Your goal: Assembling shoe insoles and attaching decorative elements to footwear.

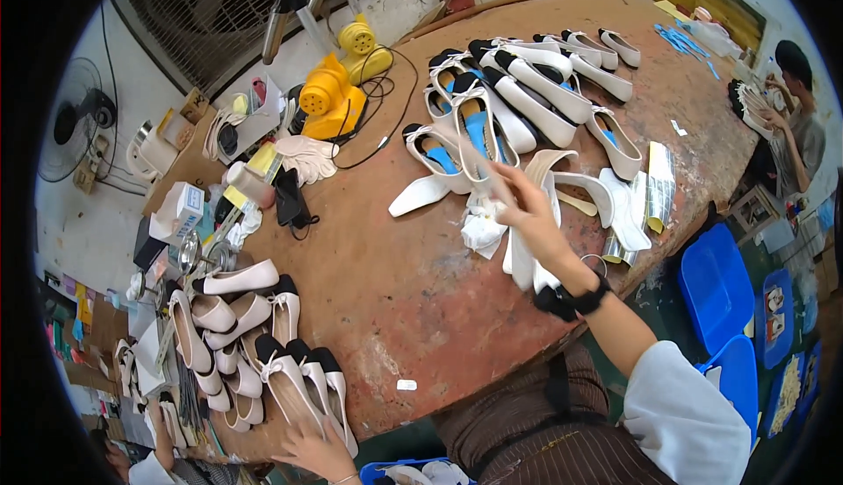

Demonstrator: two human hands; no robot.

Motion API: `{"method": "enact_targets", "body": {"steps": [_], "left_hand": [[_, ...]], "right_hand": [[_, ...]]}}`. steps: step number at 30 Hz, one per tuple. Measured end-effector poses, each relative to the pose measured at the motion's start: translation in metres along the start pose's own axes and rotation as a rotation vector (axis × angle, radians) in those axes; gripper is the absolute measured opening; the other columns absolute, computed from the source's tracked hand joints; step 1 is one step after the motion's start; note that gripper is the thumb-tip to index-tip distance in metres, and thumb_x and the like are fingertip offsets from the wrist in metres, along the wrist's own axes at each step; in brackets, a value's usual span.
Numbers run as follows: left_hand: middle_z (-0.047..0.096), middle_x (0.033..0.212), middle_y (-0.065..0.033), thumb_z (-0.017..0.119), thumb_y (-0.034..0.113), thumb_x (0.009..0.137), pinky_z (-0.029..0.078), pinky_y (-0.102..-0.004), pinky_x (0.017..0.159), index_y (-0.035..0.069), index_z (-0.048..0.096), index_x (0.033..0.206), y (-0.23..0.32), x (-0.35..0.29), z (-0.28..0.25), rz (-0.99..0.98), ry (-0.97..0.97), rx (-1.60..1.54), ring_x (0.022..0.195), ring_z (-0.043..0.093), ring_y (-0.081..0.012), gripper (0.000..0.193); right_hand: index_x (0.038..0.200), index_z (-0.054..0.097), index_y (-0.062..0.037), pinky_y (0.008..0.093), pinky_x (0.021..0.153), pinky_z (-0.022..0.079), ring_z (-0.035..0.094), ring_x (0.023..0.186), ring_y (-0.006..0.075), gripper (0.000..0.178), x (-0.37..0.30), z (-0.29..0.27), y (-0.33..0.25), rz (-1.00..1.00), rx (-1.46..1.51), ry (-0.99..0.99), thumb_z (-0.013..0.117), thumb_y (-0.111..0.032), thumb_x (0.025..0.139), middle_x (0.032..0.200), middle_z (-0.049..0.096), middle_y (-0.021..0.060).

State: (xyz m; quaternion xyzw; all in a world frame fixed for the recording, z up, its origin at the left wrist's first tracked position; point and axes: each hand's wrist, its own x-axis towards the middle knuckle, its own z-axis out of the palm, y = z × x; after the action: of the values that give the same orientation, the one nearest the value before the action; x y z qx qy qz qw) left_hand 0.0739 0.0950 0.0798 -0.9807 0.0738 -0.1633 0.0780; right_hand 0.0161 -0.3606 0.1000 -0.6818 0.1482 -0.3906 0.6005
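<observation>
Worn reddish-brown tabletop (pixel 369 292) carries everything in reach; the larger batch of ballet flats (pixel 553 103), white with black toe caps, crowds its far side, several showing blue inside; a smaller cluster of flats (pixel 233 323) lies at the near left edge, some tipped on their sides and overlapping.

Single bow-trimmed flat (pixel 290 384): at the near edge of that cluster, black toe pointing away from the wearer, heel toward the left hand (pixel 318 450), other black-toed flats close on its right; judged light, with a sole firmer than its thin upper; the pale surface probably marks easily and the bow looks delicate; best hold seems the heel or the sides, clear of bow and toe cap.

Left hand: fingers loosely spread over the heel end, apparently touching it; whether they grip cannot be told.

Right hand (pixel 531 213): above the tabletop near the far batch; thumb and fingers partly closed, apparently pinching a pale blurred piece (pixel 481 165); blur hides its exact kind; a crumpled white wad (pixel 483 226) lies just below.

Smallest item noted: white label (pixel 406 386), flat near the front edge.
</observation>
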Motion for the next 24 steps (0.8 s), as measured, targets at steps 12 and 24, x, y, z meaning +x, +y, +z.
{"method": "enact_targets", "body": {"steps": [12,24], "left_hand": [[0.062,0.121,-0.0173,0.077,0.022,0.08,0.048,-0.0433,0.092,0.003,0.065,0.116,0.415,0.134,-0.018,0.829,0.047,-1.005,0.109,0.058,-0.0357,0.042],[0.062,0.126,-0.0249,0.051,0.025,0.1,0.051,-0.0436,0.101,-0.011,0.05,0.131,0.235,0.124,0.004,-0.201,-0.976,-2.358,0.113,0.064,-0.0342,0.047]], "right_hand": [[0.137,0.042,0.0106,0.042,0.104,0.05,0.059,0.121,0.0338,0.057,-0.099,-0.038,0.074,0.843,0.981,0.187,0.04,0.009,0.08,0.136,0.054,0.0246],[0.145,0.035,0.0016,0.0347,0.088,0.056,0.065,0.096,0.0237,0.082,-0.083,-0.111,0.07,0.579,0.828,0.152,0.049,-0.061,0.095,0.099,0.065,0.0127]]}}
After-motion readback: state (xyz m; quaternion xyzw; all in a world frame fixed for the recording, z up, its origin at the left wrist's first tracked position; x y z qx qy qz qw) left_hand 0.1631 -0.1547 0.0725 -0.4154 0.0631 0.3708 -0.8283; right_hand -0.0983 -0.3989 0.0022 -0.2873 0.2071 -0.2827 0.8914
